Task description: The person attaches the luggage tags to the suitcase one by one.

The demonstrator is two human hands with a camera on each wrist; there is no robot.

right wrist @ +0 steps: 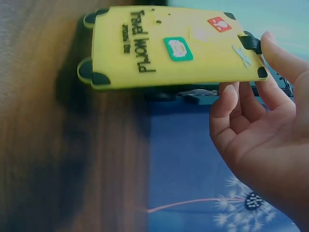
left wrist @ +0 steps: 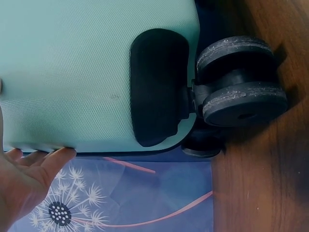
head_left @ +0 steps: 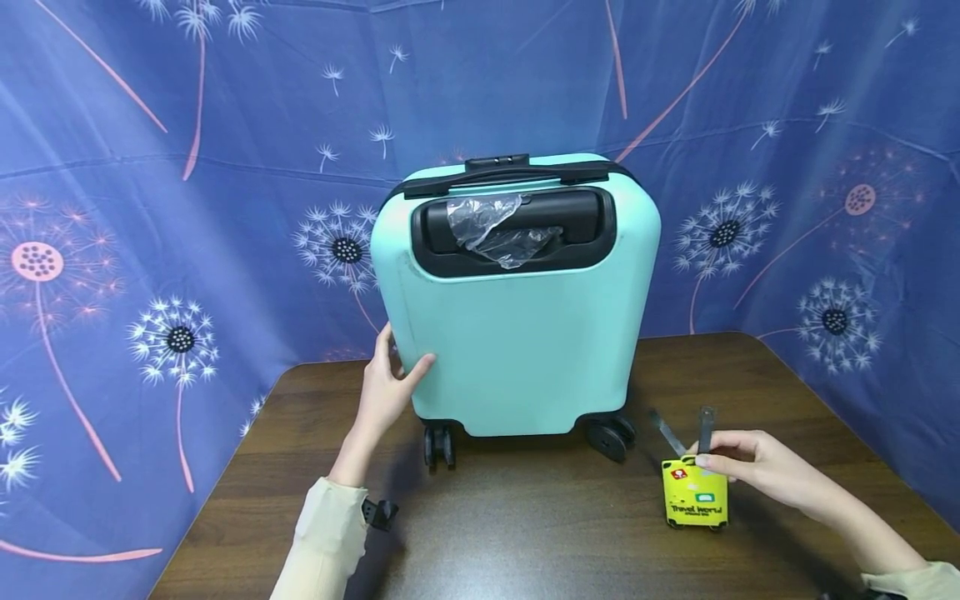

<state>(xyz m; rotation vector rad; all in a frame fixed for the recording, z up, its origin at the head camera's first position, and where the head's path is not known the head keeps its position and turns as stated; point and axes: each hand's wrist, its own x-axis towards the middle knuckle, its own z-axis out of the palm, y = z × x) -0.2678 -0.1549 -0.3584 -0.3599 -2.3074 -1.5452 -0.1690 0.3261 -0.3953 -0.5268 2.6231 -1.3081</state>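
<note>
Yellow tag (head_left: 683,492): held upright, right of turquoise suitcase (head_left: 517,350); lettered "Travel World", smaller "around the"; green patch (right wrist: 178,49), red patch (right wrist: 219,23).
Right hand (head_left: 761,468): pinching tag's top between fingers and thumb.
Left hand (head_left: 390,386): gripping suitcase's left side, thumb on front, fingers at rear edge.
Worktop (head_left: 525,517): brown wood-grain, under suitcase.
Backdrop (head_left: 487,67): blue dandelion-print cloth, behind suitcase.
</note>
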